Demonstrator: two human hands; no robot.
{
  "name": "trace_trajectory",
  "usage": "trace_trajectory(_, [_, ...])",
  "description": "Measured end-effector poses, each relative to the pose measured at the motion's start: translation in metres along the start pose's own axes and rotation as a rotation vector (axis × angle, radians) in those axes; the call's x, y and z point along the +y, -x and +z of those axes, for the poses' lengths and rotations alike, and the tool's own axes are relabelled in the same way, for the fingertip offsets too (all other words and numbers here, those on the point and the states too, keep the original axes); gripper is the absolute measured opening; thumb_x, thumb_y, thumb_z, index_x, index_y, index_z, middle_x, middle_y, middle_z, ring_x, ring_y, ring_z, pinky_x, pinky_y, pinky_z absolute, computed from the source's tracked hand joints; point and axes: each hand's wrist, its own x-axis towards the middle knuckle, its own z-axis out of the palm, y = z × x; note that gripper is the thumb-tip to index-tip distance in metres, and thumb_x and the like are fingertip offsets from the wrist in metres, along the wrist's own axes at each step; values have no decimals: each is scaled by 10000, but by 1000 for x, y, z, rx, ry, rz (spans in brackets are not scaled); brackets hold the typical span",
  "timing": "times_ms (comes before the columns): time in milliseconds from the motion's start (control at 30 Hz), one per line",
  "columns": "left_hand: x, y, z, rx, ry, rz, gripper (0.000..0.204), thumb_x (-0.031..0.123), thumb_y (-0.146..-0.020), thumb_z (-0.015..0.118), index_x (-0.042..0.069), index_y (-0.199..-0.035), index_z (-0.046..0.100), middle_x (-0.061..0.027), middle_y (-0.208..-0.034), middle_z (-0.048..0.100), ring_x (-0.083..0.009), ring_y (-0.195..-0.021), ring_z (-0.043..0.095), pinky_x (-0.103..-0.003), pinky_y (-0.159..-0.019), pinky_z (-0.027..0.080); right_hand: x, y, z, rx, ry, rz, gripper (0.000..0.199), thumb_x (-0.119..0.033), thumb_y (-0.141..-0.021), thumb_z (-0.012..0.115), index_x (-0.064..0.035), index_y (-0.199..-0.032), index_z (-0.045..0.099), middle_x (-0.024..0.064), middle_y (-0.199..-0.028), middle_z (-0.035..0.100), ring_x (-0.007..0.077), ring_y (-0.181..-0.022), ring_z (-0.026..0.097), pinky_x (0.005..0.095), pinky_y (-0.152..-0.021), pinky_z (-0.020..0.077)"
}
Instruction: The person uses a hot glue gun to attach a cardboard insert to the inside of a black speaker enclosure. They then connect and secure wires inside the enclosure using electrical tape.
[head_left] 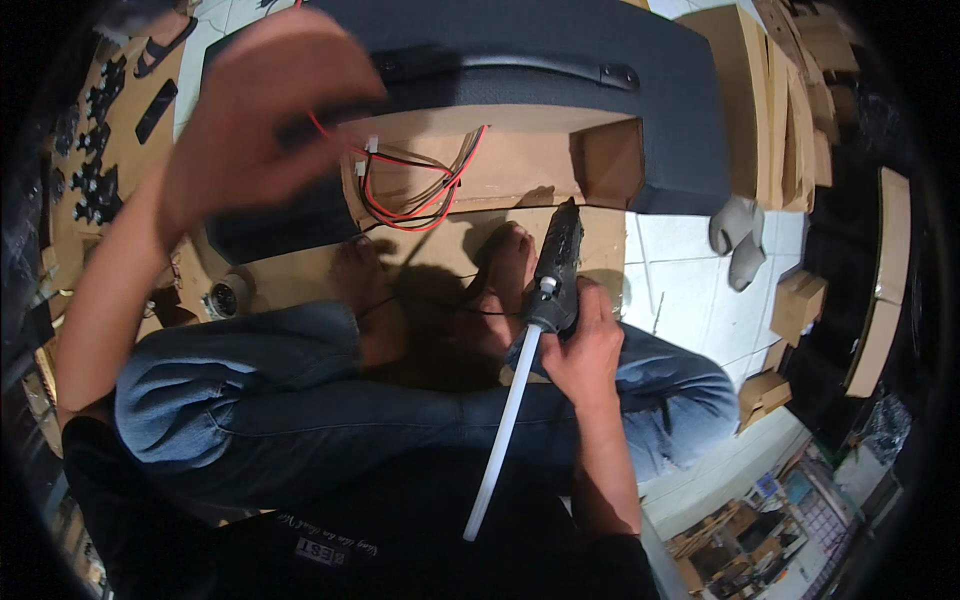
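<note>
My right hand (585, 345) grips a black glue gun (557, 265) with a long white glue stick (503, 425) sticking out of its back; the nozzle aims toward a large black panel with a brown fibreboard back (520, 160). My left hand (262, 115) is raised close to the camera, blurred, its fingers closed around a bundle of red and black wires (415, 195) that loops over the board. I sit on the floor in blue jeans, bare feet (500, 275) resting on a cardboard sheet (300, 270).
Black plastic parts (95, 150) lie on cardboard at the left. A small round part (226, 297) sits by my knee. Stacked cardboard boxes (790, 90) stand at the right, and a pair of grey slippers (738, 235) lies on the white tiles.
</note>
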Motion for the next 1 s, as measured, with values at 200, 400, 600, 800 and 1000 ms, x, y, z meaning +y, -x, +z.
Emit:
trace_trajectory(200, [96,-8,80,-403,-452,110,155,212,-851,673,108,-963,699,-20,-1005,708,-222,-1015,631,-365,-870,464,-1,2,0,26,-28,-42,555,-133,-711,791,-31,-1210,570,162,-1106,648,419,-841,699,506,-675,575])
trace_trajectory(400, [82,-22,77,-660,-375,26,257,208,-873,658,112,-1112,656,-9,-1024,711,-196,-1030,644,-352,-906,432,6,9,-6,51,-92,-62,662,-151,-713,797,-23,-1318,559,163,-1142,638,399,-885,703,492,-693,586])
trace_trajectory(600, [32,-42,26,-363,-351,-50,233,222,-937,648,142,-1154,614,-37,-923,654,-227,-966,651,-370,-869,454,0,8,-12,-29,-74,6,533,-122,-739,769,-18,-1214,551,200,-1107,626,450,-927,673,521,-750,563])
trace_trajectory(800, [-18,-44,20,-102,-345,-163,184,209,-988,619,74,-1112,633,-100,-920,596,-318,-951,591,-429,-867,452,-12,-11,-9,-44,81,24,490,-189,-786,777,-9,-1178,544,175,-1119,612,424,-916,686,513,-732,573])
trace_trajectory(1000, [-55,-22,48,44,-111,-255,177,191,-1008,580,42,-1097,615,-132,-995,568,-340,-1005,561,-422,-914,434,-17,-29,1,-83,189,139,454,-232,-826,775,-1,-1146,549,199,-1087,626,432,-873,694,515,-721,576])
